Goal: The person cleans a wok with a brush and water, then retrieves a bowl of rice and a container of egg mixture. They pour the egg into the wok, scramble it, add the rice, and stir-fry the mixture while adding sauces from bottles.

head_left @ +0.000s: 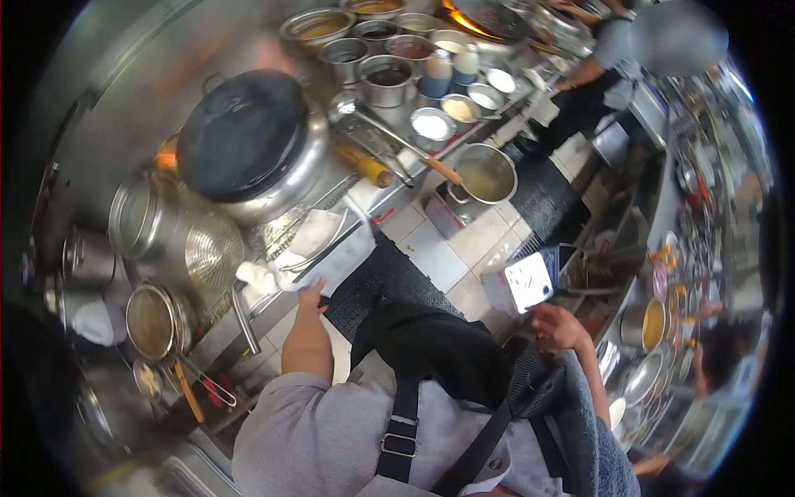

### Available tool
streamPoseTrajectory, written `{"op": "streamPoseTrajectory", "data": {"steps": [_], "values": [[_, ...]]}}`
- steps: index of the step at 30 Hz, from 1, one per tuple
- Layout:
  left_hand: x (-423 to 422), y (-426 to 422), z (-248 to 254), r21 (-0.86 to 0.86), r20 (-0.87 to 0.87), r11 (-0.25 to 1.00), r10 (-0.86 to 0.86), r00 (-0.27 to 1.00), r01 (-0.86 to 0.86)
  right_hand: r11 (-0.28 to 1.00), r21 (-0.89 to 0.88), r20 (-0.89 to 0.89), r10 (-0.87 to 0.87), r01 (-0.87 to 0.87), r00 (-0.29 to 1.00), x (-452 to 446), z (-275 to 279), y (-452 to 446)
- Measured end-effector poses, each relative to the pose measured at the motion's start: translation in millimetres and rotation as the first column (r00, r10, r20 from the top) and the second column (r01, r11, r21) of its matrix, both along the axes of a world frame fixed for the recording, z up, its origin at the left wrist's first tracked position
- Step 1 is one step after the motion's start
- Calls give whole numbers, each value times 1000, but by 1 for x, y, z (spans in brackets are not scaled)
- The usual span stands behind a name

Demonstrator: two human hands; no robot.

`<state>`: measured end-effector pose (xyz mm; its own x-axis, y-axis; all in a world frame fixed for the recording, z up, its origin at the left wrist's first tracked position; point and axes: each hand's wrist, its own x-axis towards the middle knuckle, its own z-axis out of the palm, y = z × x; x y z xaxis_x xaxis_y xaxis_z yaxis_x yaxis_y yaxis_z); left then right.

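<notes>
My left hand (312, 298) is at the counter's edge, by the lower corner of a white cloth (346, 258) that hangs over the front. Its thumb stands apart from the fingers, and the fingertips overlap the cloth's edge; no firm grip shows. My right hand (561, 327) is raised at my right side, fingers loosely bent and apart, with nothing in it. Just beyond it is a white box-like thing (528, 282) with dark marks on top. A crumpled white rag (258, 277) lies on the counter to the left of my left hand.
A large pot (310, 157) under a black lid (242, 135) stands on the stove counter. Beyond are several steel pots (387, 80) and a ladle (397, 137). A saucepan (487, 174) sits over the tiled floor. Another person (613, 58) works by a flame (472, 21).
</notes>
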<state>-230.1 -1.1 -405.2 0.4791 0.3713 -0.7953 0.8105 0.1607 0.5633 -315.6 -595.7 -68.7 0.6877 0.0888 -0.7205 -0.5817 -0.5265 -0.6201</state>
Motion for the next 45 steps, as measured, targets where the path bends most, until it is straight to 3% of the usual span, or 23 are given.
{"op": "streamPoseTrajectory", "data": {"steps": [2, 4, 6, 8, 10, 12, 15, 20, 21, 22, 23, 25, 27, 30, 31, 32, 36, 38, 39, 40, 41, 44, 45], "values": [[20, -33, 25, -123, 17, 989, 85, 996, -82, 926, -134, 240, 377, -354, 895, 65, 20, 26], [30, -45, 33, -173, 40, 977, 130, 991, -121, 846, -210, 298, 533, -490, 792, 119, 24, 44], [28, -54, 37, -216, 114, 976, -4, 993, 29, 789, -207, 285, 614, -579, 736, 165, 20, 55], [2, -59, 48, -127, 116, 992, 29, 993, -14, 724, -232, 279, 690, -650, 668, 209, 2, 61], [-37, -57, 67, -48, 111, 999, -12, 994, 18, 778, -233, 263, 628, -584, 732, 255, -45, 60], [-94, -50, 53, 12, 94, 999, 46, 995, -47, 787, -395, 481, 616, -474, 623, 304, -107, 53], [-185, -62, 74, -29, -40, 986, 163, 986, -164, 757, -557, 575, 648, -341, 499, 361, -164, 65], [-325, -94, 49, -95, -306, 919, 339, 890, -382, 693, -584, 400, 699, -423, 592, 389, -199, 98], [-374, -83, -10, 56, -254, 997, -28, 967, 44, 655, -596, 355, 734, -464, 580, 402, -208, 110], [-395, -81, -27, 284, -298, 858, -346, 890, 428, 651, -600, 373, 742, -465, 557, 411, -212, 120], [-399, -85, -23, 235, -403, 787, -456, 793, 571, 691, -550, 401, 711, -469, 577, 411, -218, 121], [-351, -79, 4, 199, -403, 665, -614, 679, 720, 725, -510, 375, 672, -464, 638, 412, -220, 129], [-291, -64, 26, 306, -268, 641, -652, 710, 704, 714, -533, 342, 672, -454, 656, 418, -210, 138], [-156, -49, 131, 521, 196, 822, -378, 905, 231, 712, -606, 410, 662, -356, 627, 414, -183, 155], [-104, -47, 199, 500, 238, 838, -374, 896, 217, 631, -666, 395, 751, -398, 529, 409, -165, 160], [-67, -38, 214, 539, 316, 825, -386, 867, 171, 542, -723, 367, 827, -428, 426, 403, -154, 164], [63, -2, 276, 829, 490, 558, -694, 527, -37, 636, -717, 591, 771, -283, 235, 387, -180, 162], [116, 18, 287, 868, 481, 479, -740, 470, -133, 922, -313, 662, 384, -229, 643, 373, -179, 173], [141, 29, 284, 876, 474, 452, -749, 463, -165, 928, -316, 673, 367, -199, 642, 367, -154, 186], [163, 38, 284, 885, 464, 419, -751, 469, -204, 971, 89, 507, 148, -222, 849, 348, -105, 208], [183, 44, 277, 894, 442, 405, -738, 510, -190, 871, 477, 228, 3, -115, 974, 339, -73, 227], [207, 41, 263, 915, 344, 400, -704, 621, -53, 830, 555, 305, -139, -57, 942, 356, -45, 256], [207, 36, 263, 933, 279, 359, -688, 670, -20, 889, 452, 389, -125, -70, 913, 366, -31, 262]]}}
